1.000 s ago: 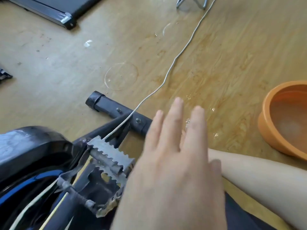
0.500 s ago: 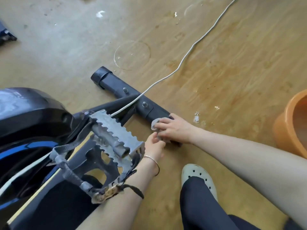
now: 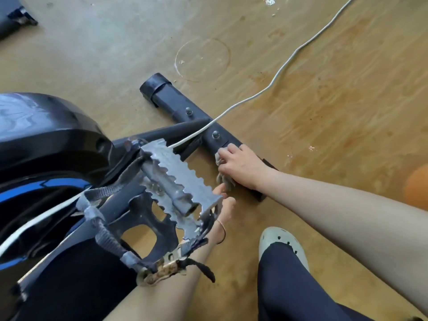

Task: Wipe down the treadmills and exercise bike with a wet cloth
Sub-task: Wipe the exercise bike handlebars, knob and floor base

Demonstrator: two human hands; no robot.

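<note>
Looks like a home gym or small workout room: exercise bike (image 3: 53, 144) with a toothed metal pedal (image 3: 183, 181) sitting on a worn, water-stained wood-look floor (image 3: 335, 100), a treadmill corner (image 3: 14, 19) showing top left, white cable (image 3: 287, 63) trailing across the floor.

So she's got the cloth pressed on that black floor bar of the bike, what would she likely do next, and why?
Probably slide the cloth along the black base bar toward its capped far end. The right hand presses it on the near end only, and the stretch past the two bolts lies uncovered. The left hand sits just below, mostly hidden by the pedal.
</note>
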